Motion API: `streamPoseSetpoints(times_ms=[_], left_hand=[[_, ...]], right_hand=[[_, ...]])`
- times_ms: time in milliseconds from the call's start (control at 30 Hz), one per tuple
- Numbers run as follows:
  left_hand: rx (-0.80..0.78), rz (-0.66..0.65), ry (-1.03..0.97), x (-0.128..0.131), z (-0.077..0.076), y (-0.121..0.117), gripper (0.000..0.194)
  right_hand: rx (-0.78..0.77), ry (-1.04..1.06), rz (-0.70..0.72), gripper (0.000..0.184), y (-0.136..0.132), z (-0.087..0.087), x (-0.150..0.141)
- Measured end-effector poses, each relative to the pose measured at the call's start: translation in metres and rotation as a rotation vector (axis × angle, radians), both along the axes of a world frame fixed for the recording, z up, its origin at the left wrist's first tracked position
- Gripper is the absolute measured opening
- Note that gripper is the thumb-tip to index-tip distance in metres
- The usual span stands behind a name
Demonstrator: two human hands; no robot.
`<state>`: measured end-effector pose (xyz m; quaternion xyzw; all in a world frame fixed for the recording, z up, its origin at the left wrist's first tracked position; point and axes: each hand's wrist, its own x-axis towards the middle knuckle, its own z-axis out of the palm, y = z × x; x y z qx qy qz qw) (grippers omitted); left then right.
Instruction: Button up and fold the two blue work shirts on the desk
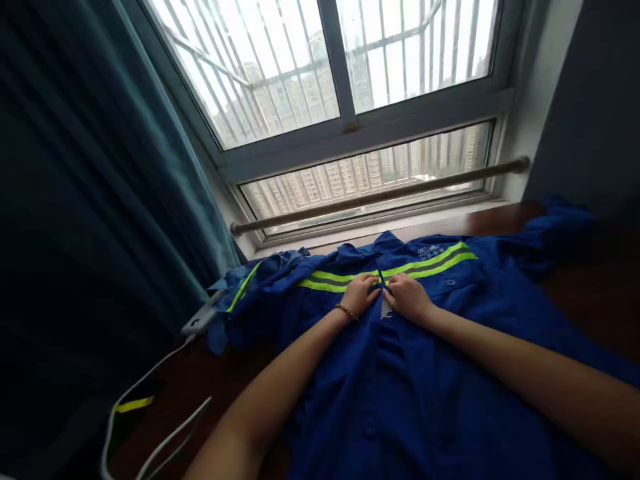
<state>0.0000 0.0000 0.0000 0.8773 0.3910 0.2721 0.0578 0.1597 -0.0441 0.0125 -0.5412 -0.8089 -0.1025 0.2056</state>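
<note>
A blue work jacket (465, 373) with yellow-green and grey reflective stripes lies spread out, its collar toward the window. At the chest stripe, my left hand (360, 293) has its fingers closed on one front edge of the jacket. Close beside it, my right hand (407, 297) pinches the opposite front edge. The two edges nearly meet between my fingertips, and a small pale patch shows in the gap just below. Buttons show on the jacket front. A beaded bracelet (347, 311) circles my left wrist.
A white power strip (203, 319) with a white cable (135, 387) lies left of the jacket, by the dark teal curtain (165, 167). A metal rail (380, 197) crosses the window behind. Dark wooden surface (200, 380) shows around the cloth. A yellow strip (134, 404) lies lower left.
</note>
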Motion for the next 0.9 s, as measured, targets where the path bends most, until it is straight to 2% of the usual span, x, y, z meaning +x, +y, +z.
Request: streamPoseSetpoints(times_ms=[167, 367, 467, 567, 700, 800, 900], left_hand=[[-0.016, -0.005, -0.027, -0.001, 0.002, -0.002, 0.015], [-0.097, 0.021, -0.090, 0.001, 0.005, -0.001, 0.011], [-0.168, 0.011, -0.109, 0.000, 0.006, 0.000, 0.010], [-0.127, 0.001, -0.123, 0.000, 0.008, -0.002, 0.006], [-0.015, -0.095, -0.161, 0.000, 0.010, -0.005, 0.004], [-0.051, -0.114, -0.168, 0.001, 0.009, -0.005, 0.006], [-0.127, -0.060, -0.151, 0.002, 0.005, 0.000, 0.005]], right_hand=[[-0.065, -0.011, -0.042, 0.025, 0.003, -0.002, 0.001], [-0.047, 0.046, -0.082, 0.018, 0.002, -0.003, 0.000], [-0.120, 0.072, -0.134, 0.018, 0.006, -0.003, 0.000], [-0.170, 0.120, -0.135, 0.016, 0.010, -0.002, 0.003], [-0.205, 0.346, -0.093, 0.015, 0.017, -0.001, 0.007], [-0.316, 0.635, -0.090, 0.012, 0.026, -0.004, 0.010], [-0.421, 0.774, -0.060, 0.013, 0.036, -0.006, 0.011]])
